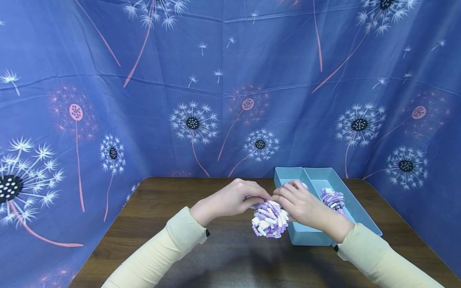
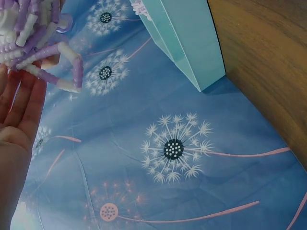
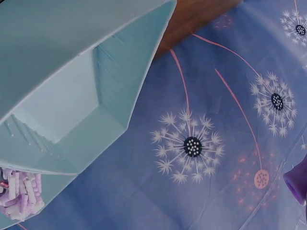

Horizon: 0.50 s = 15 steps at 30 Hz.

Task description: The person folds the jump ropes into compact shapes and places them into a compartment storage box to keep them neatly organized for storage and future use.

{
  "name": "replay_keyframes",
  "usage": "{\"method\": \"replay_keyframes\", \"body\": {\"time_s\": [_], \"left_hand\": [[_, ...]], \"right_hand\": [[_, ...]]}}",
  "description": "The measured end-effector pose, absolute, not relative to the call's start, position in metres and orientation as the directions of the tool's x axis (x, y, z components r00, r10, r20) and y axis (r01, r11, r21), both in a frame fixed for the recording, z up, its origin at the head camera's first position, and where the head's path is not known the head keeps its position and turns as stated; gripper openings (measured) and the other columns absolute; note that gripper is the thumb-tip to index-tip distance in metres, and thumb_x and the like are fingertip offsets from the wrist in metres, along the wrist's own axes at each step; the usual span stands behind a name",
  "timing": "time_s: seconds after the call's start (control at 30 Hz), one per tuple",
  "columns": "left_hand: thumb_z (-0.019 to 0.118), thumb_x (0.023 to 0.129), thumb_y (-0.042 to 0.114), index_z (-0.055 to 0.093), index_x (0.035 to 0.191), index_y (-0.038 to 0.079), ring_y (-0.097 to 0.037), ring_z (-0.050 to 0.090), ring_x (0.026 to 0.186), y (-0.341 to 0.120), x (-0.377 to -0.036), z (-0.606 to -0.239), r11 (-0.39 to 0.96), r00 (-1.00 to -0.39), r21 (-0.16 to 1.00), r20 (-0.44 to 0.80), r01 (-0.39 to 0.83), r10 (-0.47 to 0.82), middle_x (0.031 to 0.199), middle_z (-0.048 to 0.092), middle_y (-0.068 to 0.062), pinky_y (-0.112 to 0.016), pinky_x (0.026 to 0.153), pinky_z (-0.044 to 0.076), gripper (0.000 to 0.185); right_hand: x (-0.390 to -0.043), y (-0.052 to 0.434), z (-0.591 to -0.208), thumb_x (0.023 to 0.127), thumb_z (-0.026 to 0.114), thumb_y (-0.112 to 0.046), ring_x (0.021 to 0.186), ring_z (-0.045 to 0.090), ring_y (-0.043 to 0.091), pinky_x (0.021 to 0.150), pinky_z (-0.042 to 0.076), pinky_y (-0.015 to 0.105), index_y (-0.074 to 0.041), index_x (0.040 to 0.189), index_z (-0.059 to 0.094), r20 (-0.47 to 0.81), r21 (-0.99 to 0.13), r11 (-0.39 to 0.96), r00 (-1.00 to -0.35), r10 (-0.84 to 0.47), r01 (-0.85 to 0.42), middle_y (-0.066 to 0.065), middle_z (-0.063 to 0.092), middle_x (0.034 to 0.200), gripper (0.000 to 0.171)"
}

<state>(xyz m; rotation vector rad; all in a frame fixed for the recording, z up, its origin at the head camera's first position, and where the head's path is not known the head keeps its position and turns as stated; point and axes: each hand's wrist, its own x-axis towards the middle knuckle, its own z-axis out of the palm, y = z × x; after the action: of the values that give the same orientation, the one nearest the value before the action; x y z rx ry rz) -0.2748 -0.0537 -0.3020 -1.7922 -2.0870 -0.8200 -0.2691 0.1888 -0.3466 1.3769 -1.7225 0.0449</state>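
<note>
Both hands meet over a purple and white curly scrunchie (image 1: 270,219) that hangs just above the brown table (image 1: 223,256). My left hand (image 1: 234,199) pinches its top from the left, and my right hand (image 1: 300,204) grips it from the right. In the left wrist view the curly loops (image 2: 41,45) dangle past my fingers (image 2: 21,103). A second purple and white scrunchie (image 1: 332,198) lies in the right compartment of the light blue tray (image 1: 309,236); it also shows in the right wrist view as a scrunchie (image 3: 19,194) under the tray's wall (image 3: 86,72).
The tray stands on the table's right half, its near end by my right wrist. A blue dandelion-print cloth (image 1: 216,88) walls in the table at the back and both sides. Bare wood lies at the left and front.
</note>
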Motion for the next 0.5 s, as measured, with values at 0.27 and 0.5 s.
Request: {"method": "replay_keyframes", "body": {"time_s": [0.27,0.5], "left_hand": [[0.067,0.085,0.007,0.071,0.104,0.006,-0.003,0.064,0.093,-0.0556,-0.2770,-0.2977,0.052,-0.200,0.297,0.493,0.953,0.847,0.101,0.071,-0.002,-0.011,0.082,0.046,0.020],[0.064,0.089,0.012,0.069,0.109,0.008,-0.005,0.063,0.097,-0.0569,-0.2714,-0.2980,0.150,-0.173,0.087,0.435,0.985,0.883,0.104,0.070,0.001,-0.009,0.087,0.042,0.021]], "right_hand": [[-0.2694,0.1918,-0.3418,0.075,0.030,-0.003,0.085,0.054,0.021,0.071,0.041,0.039,-0.005,0.101,0.060,0.600,0.487,0.355,0.010,-0.800,-0.798,0.005,0.059,0.098,0.039],[-0.2743,0.1969,-0.3423,0.074,0.028,-0.005,0.084,0.054,0.022,0.070,0.040,0.039,-0.006,0.097,0.059,0.590,0.498,0.356,0.008,-0.807,-0.791,0.005,0.059,0.096,0.039]]}}
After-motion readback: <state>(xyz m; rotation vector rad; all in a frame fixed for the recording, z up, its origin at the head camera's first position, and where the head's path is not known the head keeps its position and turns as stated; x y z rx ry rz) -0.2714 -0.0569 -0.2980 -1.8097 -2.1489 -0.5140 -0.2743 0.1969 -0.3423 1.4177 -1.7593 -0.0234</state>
